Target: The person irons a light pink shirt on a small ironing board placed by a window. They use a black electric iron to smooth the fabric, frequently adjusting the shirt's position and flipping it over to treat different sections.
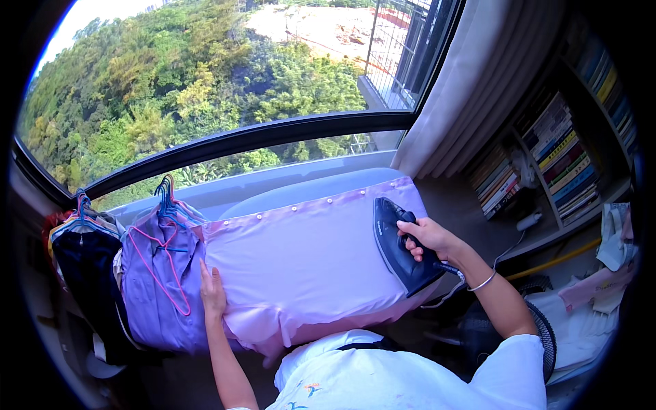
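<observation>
A pink buttoned shirt (307, 246) lies spread over an ironing board (297, 189), its row of buttons along the far edge. My right hand (417, 238) grips the handle of a dark clothes iron (400, 251), whose sole rests on the cloth at the board's right end. My left hand (212, 289) lies on the shirt's left edge with the fingers extended. Just left of it, a purple shirt (154, 271) hangs with a pink hanger (163, 246) lying over it.
Dark and other garments (87, 277) hang at the far left. A window (205, 138) spans the far side, with a curtain (461, 92) at its right. Right are bookshelves (558, 169), the iron's cord (505, 253), a black mesh fan (546, 333) and folded cloths (579, 318).
</observation>
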A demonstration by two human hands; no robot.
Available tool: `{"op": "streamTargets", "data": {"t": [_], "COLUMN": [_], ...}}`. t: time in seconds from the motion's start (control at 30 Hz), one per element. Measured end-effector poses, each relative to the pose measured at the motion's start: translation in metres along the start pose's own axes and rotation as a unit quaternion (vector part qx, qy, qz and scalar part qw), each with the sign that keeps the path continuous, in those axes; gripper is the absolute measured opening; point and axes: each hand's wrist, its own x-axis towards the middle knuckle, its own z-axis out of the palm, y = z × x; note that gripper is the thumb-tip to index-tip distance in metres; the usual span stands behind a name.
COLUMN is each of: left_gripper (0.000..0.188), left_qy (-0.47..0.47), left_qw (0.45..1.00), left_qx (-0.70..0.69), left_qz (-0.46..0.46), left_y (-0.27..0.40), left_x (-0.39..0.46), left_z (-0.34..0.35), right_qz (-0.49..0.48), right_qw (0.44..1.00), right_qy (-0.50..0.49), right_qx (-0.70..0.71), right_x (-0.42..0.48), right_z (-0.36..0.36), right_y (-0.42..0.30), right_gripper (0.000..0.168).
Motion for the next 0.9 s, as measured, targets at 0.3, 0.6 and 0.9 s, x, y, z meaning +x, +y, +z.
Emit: {"op": "streamTargets", "data": {"t": [0.3,0.6,0.9], "left_gripper": [0.076,0.077,0.077], "left_qy": [-0.001,-0.004,-0.021], "left_qw": [1.0,1.0,1.0], "left_qx": [0.008,0.011,0.0], "left_qz": [0.001,-0.006,-0.022], "left_y": [-0.005,0.003,-0.008], "left_x": [0.001,0.0,0.003], "left_z": [-0.001,-0.002,-0.001], "right_qz": [-0.003,-0.032,-0.027], "right_qw": [0.998,0.998,0.998], "right_qy": [-0.064,-0.041,-0.054], "right_qx": [-0.011,-0.022,-0.027], "right_x": [0.019,0.062,0.052], "right_z": [0.036,0.048,0.057], "right_y": [-0.012,-0.046,-0.037], "right_gripper": [0.03,0.03,0.03]}}
